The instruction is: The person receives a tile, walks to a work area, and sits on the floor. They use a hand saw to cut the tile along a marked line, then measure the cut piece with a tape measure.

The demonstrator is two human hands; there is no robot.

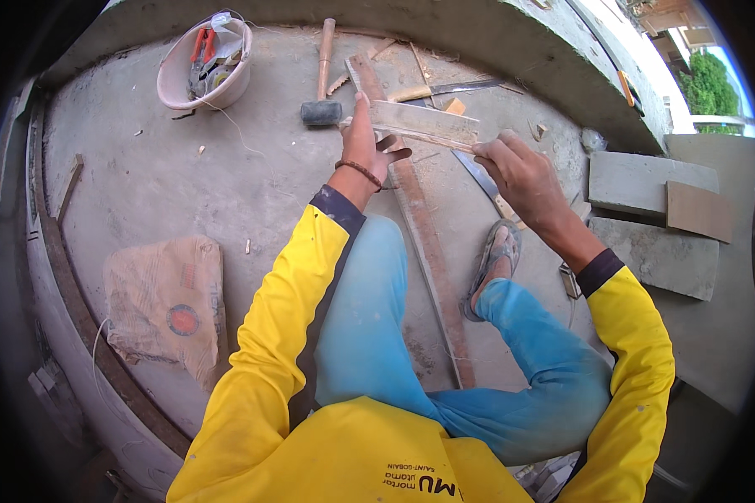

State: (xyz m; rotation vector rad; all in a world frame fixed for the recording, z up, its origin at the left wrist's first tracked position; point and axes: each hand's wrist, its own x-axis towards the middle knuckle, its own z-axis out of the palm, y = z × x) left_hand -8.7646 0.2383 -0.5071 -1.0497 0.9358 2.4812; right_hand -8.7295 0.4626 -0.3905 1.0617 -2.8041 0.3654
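A short, pale, flat board [432, 122] with a thin brownish lower edge is held up between my hands. My left hand [363, 149] grips its left end, thumb upright along the face and fingers curled underneath. At the lower right corner, my right hand [520, 173] pinches the edge between thumb and fingers. Below the board, a long, narrow wooden plank [428, 230] runs along the floor between my legs. Beside my left hand rests a mallet [321, 112] with a dark head and wooden handle. Near my right hand lies a blade with a wooden handle [478, 178], partly hidden.
A pink bucket [166, 80] holds red-handled pliers [200, 44] and other tools. A long blade with a wooden handle [411, 93] lies beyond the board. At left is a brown paper sack [164, 293]; at right, grey slabs [646, 180] carry a brown square piece [698, 211]. A low concrete wall curves behind.
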